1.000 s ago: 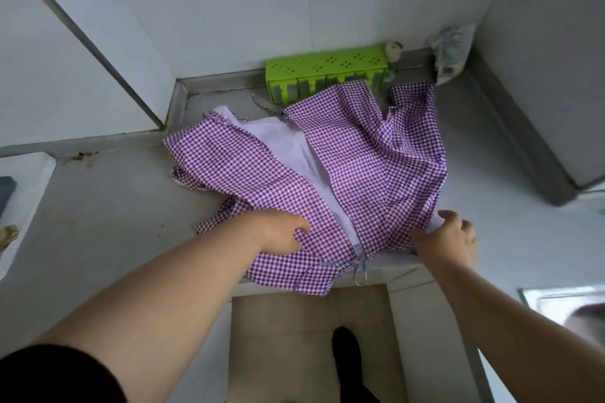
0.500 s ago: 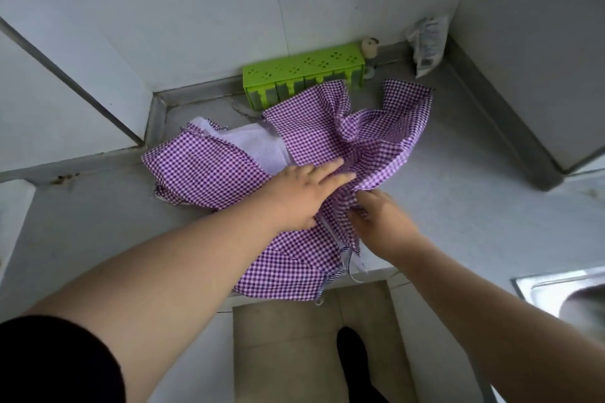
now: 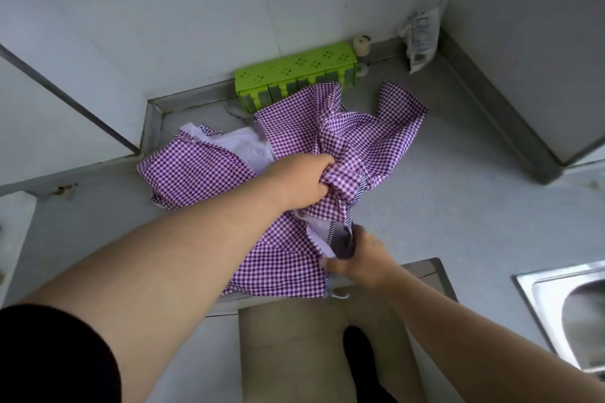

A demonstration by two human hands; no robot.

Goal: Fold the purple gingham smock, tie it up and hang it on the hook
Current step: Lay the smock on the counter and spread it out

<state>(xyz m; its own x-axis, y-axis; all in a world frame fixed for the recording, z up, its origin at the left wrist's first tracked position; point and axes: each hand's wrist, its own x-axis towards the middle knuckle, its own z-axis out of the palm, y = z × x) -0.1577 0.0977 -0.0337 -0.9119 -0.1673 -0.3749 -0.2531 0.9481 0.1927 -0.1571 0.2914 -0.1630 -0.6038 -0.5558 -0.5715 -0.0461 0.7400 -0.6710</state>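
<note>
The purple gingham smock (image 3: 360, 137) lies crumpled on the grey countertop (image 3: 458, 206), its pale lining showing at the left and its lower part hanging over the front edge. My left hand (image 3: 301, 185) grips a bunched fold of the cloth near the smock's middle. My right hand (image 3: 357, 255) pinches the smock's edge lower down, close to the counter's front edge, where the lining and a dark trim show. A thin white tie dangles below that edge. No hook is in view.
A green slotted box (image 3: 294, 70) stands against the back wall, partly covered by the smock. A small roll (image 3: 361, 46) and a plastic packet (image 3: 420, 39) sit in the back right corner. A steel sink (image 3: 569, 314) is at the right. Floor and a dark shoe (image 3: 357, 350) show below.
My left hand went from lying flat on the smock to gripping a bunch of it. My right hand moved down toward the front edge, pulling the fabric's right side inward.
</note>
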